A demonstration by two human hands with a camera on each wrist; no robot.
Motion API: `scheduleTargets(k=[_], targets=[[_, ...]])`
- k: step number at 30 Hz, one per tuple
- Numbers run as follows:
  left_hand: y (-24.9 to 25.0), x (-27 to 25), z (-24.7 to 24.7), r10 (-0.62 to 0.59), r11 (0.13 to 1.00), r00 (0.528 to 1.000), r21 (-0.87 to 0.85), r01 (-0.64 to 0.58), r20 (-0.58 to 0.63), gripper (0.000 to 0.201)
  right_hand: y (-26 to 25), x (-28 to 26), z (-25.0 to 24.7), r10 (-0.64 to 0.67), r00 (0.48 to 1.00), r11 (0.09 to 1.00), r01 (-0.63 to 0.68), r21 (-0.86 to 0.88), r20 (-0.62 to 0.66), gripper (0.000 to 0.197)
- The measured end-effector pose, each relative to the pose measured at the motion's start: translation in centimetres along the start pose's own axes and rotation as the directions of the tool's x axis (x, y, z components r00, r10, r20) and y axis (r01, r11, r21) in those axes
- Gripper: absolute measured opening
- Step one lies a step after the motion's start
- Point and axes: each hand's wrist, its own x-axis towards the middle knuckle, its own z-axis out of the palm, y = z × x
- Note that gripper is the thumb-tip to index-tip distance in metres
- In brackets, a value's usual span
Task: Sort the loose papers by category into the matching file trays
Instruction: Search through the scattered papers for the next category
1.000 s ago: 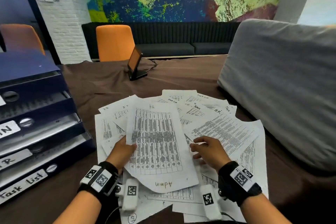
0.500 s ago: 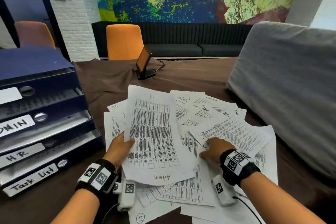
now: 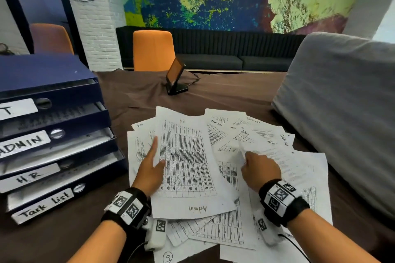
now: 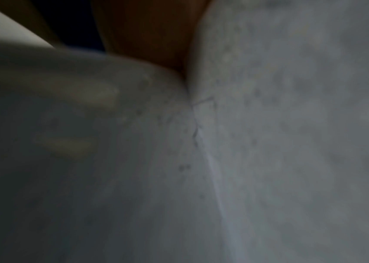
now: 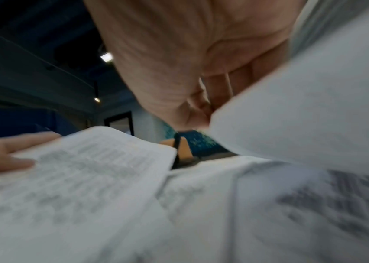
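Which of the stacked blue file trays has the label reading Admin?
The blue tray second from the top, its white label reading ADMIN; the others read T, HR and Task list.

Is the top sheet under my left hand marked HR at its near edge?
No, the top sheet under the left hand reads Admin, handwritten upside down, at its near edge.

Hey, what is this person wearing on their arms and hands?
Both forearms are bare, no sleeves. Each wrist carries a black band with white panels printed with square black-and-white tags. A small white tagged module hangs below each wrist, trailing a thin black cable. The hands wear no gloves.
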Motion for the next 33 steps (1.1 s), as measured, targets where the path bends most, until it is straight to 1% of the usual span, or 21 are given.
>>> scheduleTargets(k=[2,3,5,6,8,9,11,12,13,14,15,18,20,22,23,25,26,27,30,31,33], targets=[[0.2,-0.1,0.4,-0.021,0.999,0.999,-0.025,0.022,0.043,0.051,-1.6,-1.0,-0.8,-0.18,0.979,0.983,0.183,0.028,-0.097,0.007],[0.3,0.0,0.6,-0.036,0.998,0.999,-0.05,0.038,0.04,0.045,-2.7,-1.8,-1.0,-0.302,0.948,0.951,0.306,0.033,-0.099,0.011],[0.6,0.0,1.1,-0.084,0.985,0.996,-0.152,0.082,-0.003,0.035,-4.9,-4.0,-0.7,-0.525,0.85,0.846,0.527,0.08,-0.048,0.017],[0.9,-0.1,1.2,-0.116,0.965,0.993,-0.238,0.108,-0.021,0.037,-5.7,-4.9,-0.2,-0.606,0.796,0.791,0.604,0.094,-0.017,0.018],[0.9,0.0,1.1,-0.21,0.899,0.978,-0.398,0.185,-0.019,0.059,-6.5,-6.0,1.3,-0.701,0.712,0.712,0.698,0.072,0.041,0.015],[0.9,0.0,0.8,-0.241,0.871,0.971,-0.441,0.216,0.0,0.06,-6.6,-6.2,2.0,-0.721,0.689,0.693,0.719,0.059,0.074,0.014],[0.7,0.1,0.5,-0.248,0.888,0.966,-0.382,0.255,0.067,0.036,-6.4,-6.2,2.9,-0.737,0.666,0.674,0.737,0.053,0.118,0.012],[0.5,0.2,0.3,-0.256,0.898,0.963,-0.347,0.27,0.087,0.034,-6.1,-6.1,3.0,-0.736,0.664,0.674,0.737,0.05,0.131,0.012],[0.4,0.3,0.2,-0.251,0.91,0.963,-0.315,0.271,0.102,0.044,-5.7,-5.9,2.9,-0.725,0.676,0.686,0.726,0.053,0.134,0.012],[0.4,0.4,0.0,-0.234,0.926,0.967,-0.281,0.253,0.101,0.058,-5.3,-5.6,2.6,-0.698,0.706,0.716,0.694,0.077,0.12,0.012],[0.7,0.2,-0.1,-0.205,0.944,0.976,-0.247,0.218,0.077,0.07,-4.7,-5.2,2.2,-0.646,0.756,0.763,0.634,0.125,0.107,0.015],[0.8,0.6,-0.3,-0.133,0.968,0.991,-0.214,0.134,0.019,0.089,-3.3,-3.3,0.9,-0.391,0.913,0.895,0.348,0.28,0.114,0.049],[1.0,0.6,-0.2,-0.135,0.95,0.99,-0.278,0.144,0.051,0.093,-2.7,-1.5,0.8,-0.188,0.974,0.898,0.119,0.424,0.124,0.066],[1.0,0.5,-0.3,-0.135,0.926,0.983,-0.337,0.17,0.127,0.09,-2.4,0.0,1.1,-0.025,0.978,0.797,-0.107,0.595,0.209,0.076],[1.0,0.4,-0.4,-0.134,0.921,0.979,-0.345,0.18,0.152,0.082,-2.4,0.7,1.3,0.022,0.961,0.729,-0.204,0.654,0.276,0.079],[0.7,0.3,-0.6,-0.169,0.912,0.97,-0.347,0.221,0.173,0.063,-2.5,1.2,1.2,0.053,0.918,0.604,-0.343,0.719,0.392,0.082],[0.3,0.4,-0.7,-0.207,0.903,0.96,-0.339,0.262,0.191,0.056,-2.6,1.2,1.1,0.059,0.909,0.568,-0.371,0.735,0.413,0.079],[-0.1,0.5,-0.7,-0.242,0.894,0.946,-0.329,0.303,0.215,0.051,-2.6,1.3,1.3,0.066,0.904,0.543,-0.388,0.745,0.423,0.071],[-1.1,0.4,-0.6,-0.284,0.897,0.934,-0.285,0.338,0.215,0.038,-2.5,1.8,2.2,0.062,0.924,0.47,-0.361,0.806,0.377,0.017],[-1.0,0.4,-0.5,-0.277,0.903,0.94,-0.281,0.325,0.199,0.035,-2.4,1.8,2.3,0.062,0.933,0.438,-0.345,0.83,0.355,0.011],[-0.6,0.5,-0.4,-0.249,0.902,0.953,-0.316,0.292,0.17,0.03,-2.6,1.7,2.1,0.059,0.954,0.346,-0.295,0.891,0.293,0.013]])
